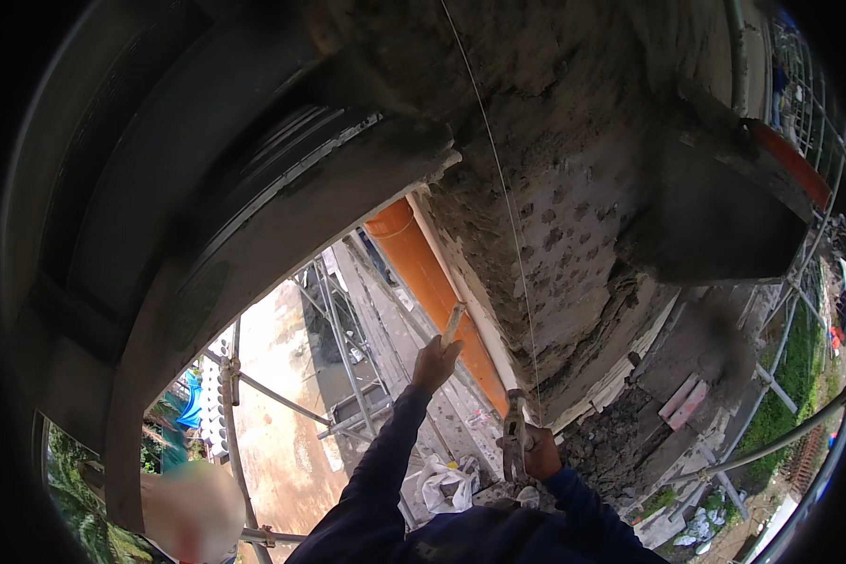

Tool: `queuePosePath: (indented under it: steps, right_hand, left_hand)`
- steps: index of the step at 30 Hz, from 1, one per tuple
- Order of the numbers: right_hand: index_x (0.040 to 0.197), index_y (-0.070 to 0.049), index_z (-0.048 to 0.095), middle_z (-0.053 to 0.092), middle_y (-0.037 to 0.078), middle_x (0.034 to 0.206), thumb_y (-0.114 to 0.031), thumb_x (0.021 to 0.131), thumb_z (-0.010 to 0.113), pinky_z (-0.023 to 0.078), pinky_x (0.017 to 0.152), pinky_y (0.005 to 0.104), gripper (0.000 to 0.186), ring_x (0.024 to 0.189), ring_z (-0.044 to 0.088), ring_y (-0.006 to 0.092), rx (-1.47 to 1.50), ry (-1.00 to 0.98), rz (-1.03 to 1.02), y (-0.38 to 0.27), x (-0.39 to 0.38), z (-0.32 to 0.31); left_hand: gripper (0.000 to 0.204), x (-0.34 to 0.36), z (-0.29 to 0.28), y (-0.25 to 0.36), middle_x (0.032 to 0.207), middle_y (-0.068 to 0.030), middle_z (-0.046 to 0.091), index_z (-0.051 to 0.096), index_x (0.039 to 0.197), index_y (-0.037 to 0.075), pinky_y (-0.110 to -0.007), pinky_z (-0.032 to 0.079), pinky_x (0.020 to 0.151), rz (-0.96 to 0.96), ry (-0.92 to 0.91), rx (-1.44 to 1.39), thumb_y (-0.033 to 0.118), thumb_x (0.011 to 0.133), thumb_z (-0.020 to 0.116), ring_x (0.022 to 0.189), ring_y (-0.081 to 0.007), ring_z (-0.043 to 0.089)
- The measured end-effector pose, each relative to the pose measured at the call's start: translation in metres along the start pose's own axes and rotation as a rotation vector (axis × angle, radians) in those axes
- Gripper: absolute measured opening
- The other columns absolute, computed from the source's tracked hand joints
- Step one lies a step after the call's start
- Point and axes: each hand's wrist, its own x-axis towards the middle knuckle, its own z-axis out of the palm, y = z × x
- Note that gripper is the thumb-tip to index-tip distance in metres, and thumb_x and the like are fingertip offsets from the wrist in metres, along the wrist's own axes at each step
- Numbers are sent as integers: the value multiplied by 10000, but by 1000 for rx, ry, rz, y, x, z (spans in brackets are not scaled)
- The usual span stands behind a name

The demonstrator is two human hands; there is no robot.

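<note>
At eight o'clock, a crumpled blue sheet (pixel 190 402) shows beyond an upright scaffold pole (pixel 237 451). Between seven and six o'clock, a grey rectangular frame (pixel 355 408) lies below; whether it is a tray with anything in it cannot be told.

Just below the centre, toward six o'clock, the left hand (pixel 432 366) is closed around a pale stick (pixel 453 322). The stick is short, straight and light tan, its free end pointing to one o'clock in front of an orange pipe (pixel 432 278). The pipe slants from eleven to five o'clock. Farther down at six o'clock sits a white bag (pixel 445 483), slack and crumpled; its contents are hidden.

At five o'clock, the right hand (pixel 541 453) is curled around a grey tool (pixel 513 440), narrow, scuffed and nearly upright; its exact kind is unclear. Above it, a thin string (pixel 498 160) runs down from twelve o'clock past a rough wall (pixel 573 221), pitted with rows of dents.

Between four and five o'clock, dark, lumpy mortar (pixel 603 475) is heaped on a ledge, with pinkish blocks (pixel 683 401) near it at four.
</note>
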Motion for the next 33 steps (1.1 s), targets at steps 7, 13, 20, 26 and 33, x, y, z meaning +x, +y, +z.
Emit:
queuePosePath:
  steps: [7,13,20,26,33]
  right_hand:
    - [924,17,689,682,87,761,-190,831,748,484,595,324,234,685,611,119,29,200,366,81,-110,-50]
    - [617,-90,572,533,-20,532,-302,845,785,347,432,302,377,436,463,78,195,345,535,72,-133,-118]
    - [643,-95,564,522,-20,518,-287,868,753,367,433,294,351,430,488,86,242,360,664,92,-155,-189]
    - [732,-86,598,521,-18,534,-200,858,753,384,444,291,230,426,482,104,214,298,669,99,-165,-208]
    - [694,-64,588,539,10,539,-198,845,760,396,467,331,265,473,518,117,237,326,724,95,-171,-200]
  left_hand:
    - [588,-336,110,-209,1155,-234,661,628,1189,8,-454,491,930,-606,-876,436,468,823,635,1080,-371,643]
    - [631,-482,126,-162,980,-235,688,533,1347,69,-419,524,816,-749,-1113,203,475,869,607,958,-339,682]
    - [545,-444,175,-98,779,-234,688,697,885,-47,-442,527,684,-895,-529,228,487,783,678,784,-346,702]
    - [582,-409,182,-37,849,-242,698,694,949,-10,-457,530,744,-992,-412,3,547,782,673,850,-378,696]
    - [542,-548,214,-141,804,-136,664,636,1017,-3,-413,562,633,-1241,-650,17,497,818,697,717,-281,671]
